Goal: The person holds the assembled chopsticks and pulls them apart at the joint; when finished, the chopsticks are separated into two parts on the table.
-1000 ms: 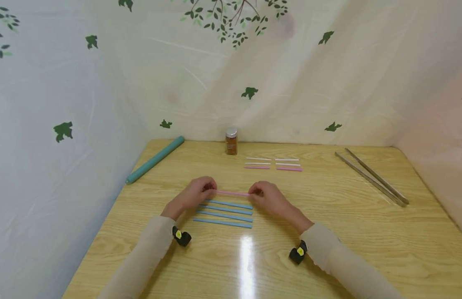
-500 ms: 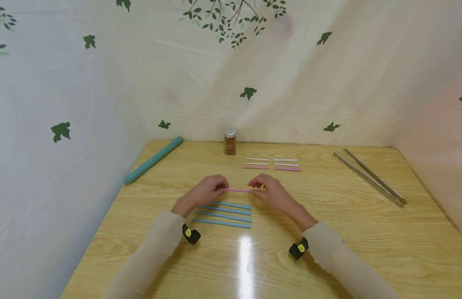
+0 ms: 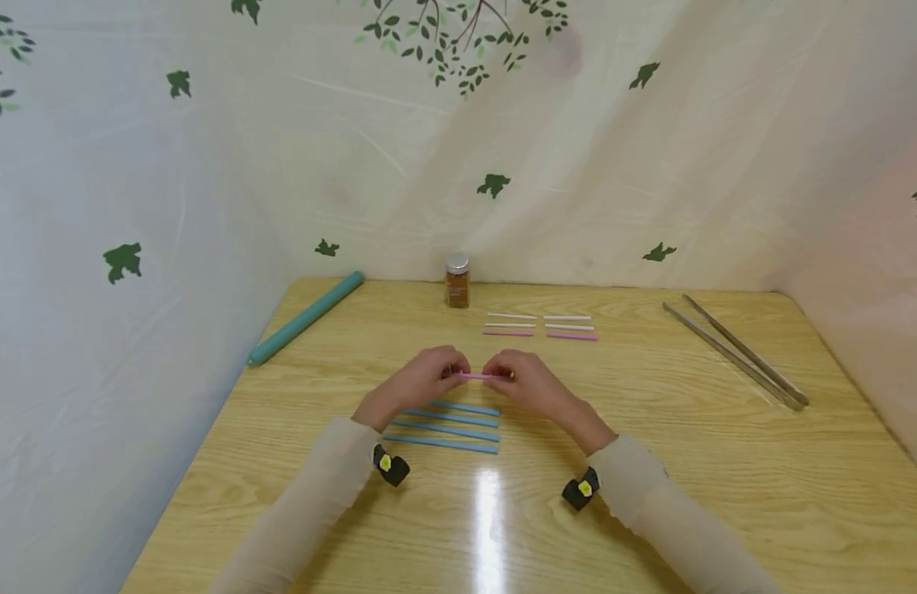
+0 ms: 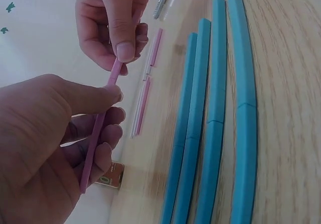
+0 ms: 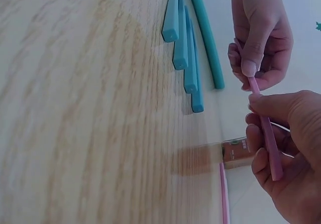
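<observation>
Both hands hold a slim pink chopstick [image 3: 477, 376] level, low over the table behind a row of blue chopsticks [image 3: 447, 429]. My left hand [image 3: 427, 376] pinches its left part between thumb and fingers. My right hand [image 3: 531, 384] pinches its right part. In the left wrist view, a seam line crosses the pink chopstick [image 4: 98, 128] between the two thumbs. Its square end lies against the right palm in the right wrist view, and curled fingers cover parts of it. The blue chopsticks lie side by side, each with a seam near its middle.
Behind the hands lie short pink pieces [image 3: 572, 337] and short white pieces [image 3: 568, 318] in two columns. A jar [image 3: 458, 286] with brown contents and a silver lid stands at the back. A teal rod [image 3: 306, 319] lies left, long metal tongs [image 3: 733, 357] right.
My left hand has moved right along the pink chopstick, and the hands are now close together. The right fingers, briefly lifted half a second ago, grip again. The blue chopsticks have stayed put.
</observation>
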### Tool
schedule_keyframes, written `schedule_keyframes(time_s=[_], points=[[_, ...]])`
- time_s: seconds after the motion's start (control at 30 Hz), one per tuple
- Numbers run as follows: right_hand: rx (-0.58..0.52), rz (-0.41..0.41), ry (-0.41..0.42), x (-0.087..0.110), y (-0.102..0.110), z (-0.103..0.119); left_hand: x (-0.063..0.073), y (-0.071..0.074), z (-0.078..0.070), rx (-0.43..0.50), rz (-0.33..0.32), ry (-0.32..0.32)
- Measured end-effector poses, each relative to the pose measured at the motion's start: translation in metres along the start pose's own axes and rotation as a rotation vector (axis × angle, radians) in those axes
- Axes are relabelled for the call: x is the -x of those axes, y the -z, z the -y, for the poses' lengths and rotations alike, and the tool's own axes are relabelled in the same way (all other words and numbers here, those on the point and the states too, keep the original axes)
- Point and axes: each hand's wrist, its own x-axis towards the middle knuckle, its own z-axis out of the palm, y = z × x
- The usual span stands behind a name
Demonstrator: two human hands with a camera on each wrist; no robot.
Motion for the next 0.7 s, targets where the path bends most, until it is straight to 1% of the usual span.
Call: schedule_keyframes(time_s=[0.17,0.3,0.57,0.7], points=[[-0.002,0.004,-0.003,-0.0005,0.0004,0.0014,-0.0027,-0.0008,-0.0042,-0.006,-0.002,-0.021],[-0.006,0.006,-0.011,-0.0001,0.0019,0.0034,-0.0042,-0.0017,-0.0062,-0.004,-0.005,-0.024],[0.007,0.013,-0.039,0.0014,0.0045,0.0053,-0.0045,-0.0021,-0.0062,0.003,-0.032,-0.054],[0.029,0.014,-0.028,0.0021,0.005,0.0052,-0.0044,-0.0028,-0.0052,0.015,-0.048,-0.062]])
